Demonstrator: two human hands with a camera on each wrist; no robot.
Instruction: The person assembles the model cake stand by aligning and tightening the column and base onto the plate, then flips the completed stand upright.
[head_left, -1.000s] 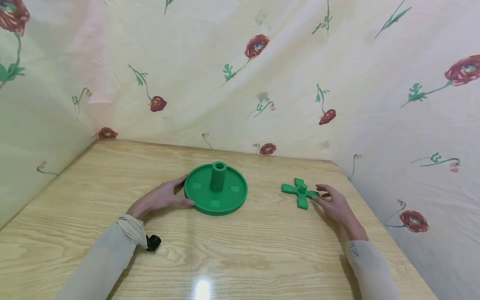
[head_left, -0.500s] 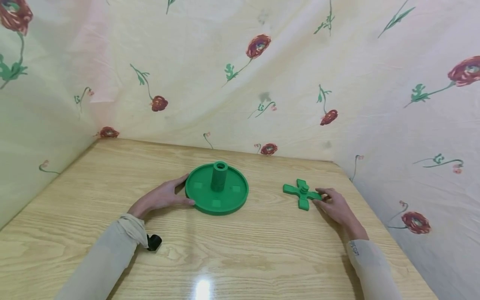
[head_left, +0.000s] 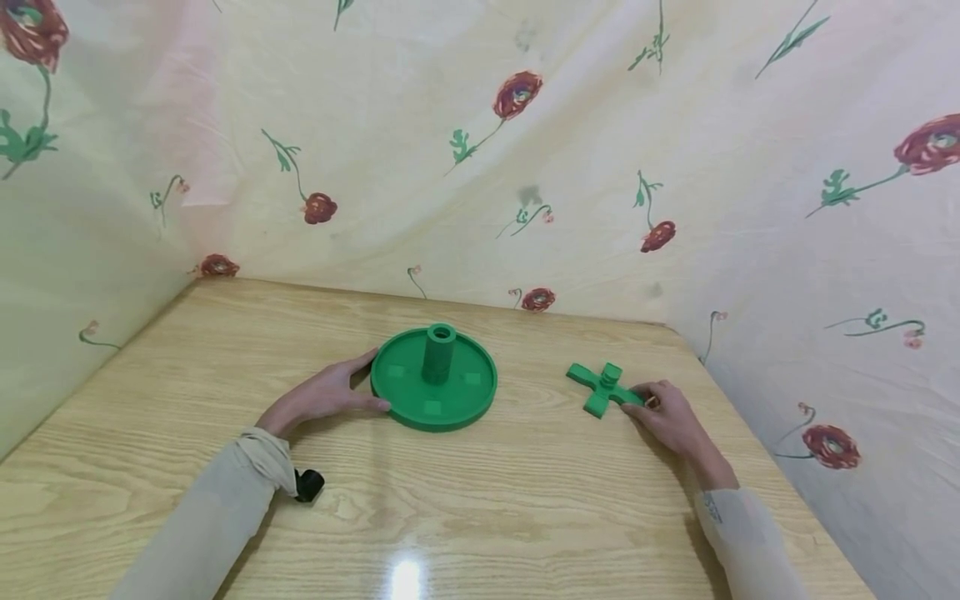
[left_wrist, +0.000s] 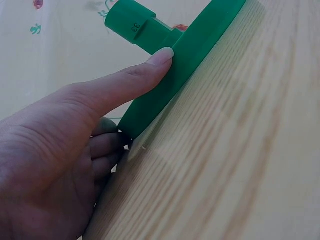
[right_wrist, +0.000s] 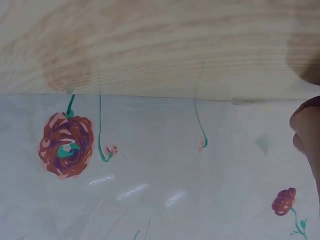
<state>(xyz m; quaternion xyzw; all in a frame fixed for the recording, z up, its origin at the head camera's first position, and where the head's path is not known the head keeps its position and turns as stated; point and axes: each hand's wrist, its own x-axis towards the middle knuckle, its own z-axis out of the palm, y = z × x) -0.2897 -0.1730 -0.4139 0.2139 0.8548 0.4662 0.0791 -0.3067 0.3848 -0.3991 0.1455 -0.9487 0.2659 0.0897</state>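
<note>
A round green tray-like disc [head_left: 401,396] with an upright hollow post [head_left: 437,357] lies flat on the table. My left hand [head_left: 330,392] grips its left rim, thumb on top; the left wrist view shows the thumb of the left hand [left_wrist: 75,120] against the green disc [left_wrist: 165,95]. To the right, a green cross-shaped piece [head_left: 600,388] with a short threaded stub sits turned on the table. My right hand [head_left: 671,417] pinches the end of its right arm. In the right wrist view only part of the right hand [right_wrist: 309,130] shows; the cross is out of that view.
The wooden table [head_left: 480,500] runs back to a flowered cloth [head_left: 420,167] that also stands along the left and right sides. A small black object [head_left: 308,485] is by the left cuff.
The right fingers have closed on the cross's arm, and the cross has turned and tilted slightly. The left hand and the disc have stayed in place.
</note>
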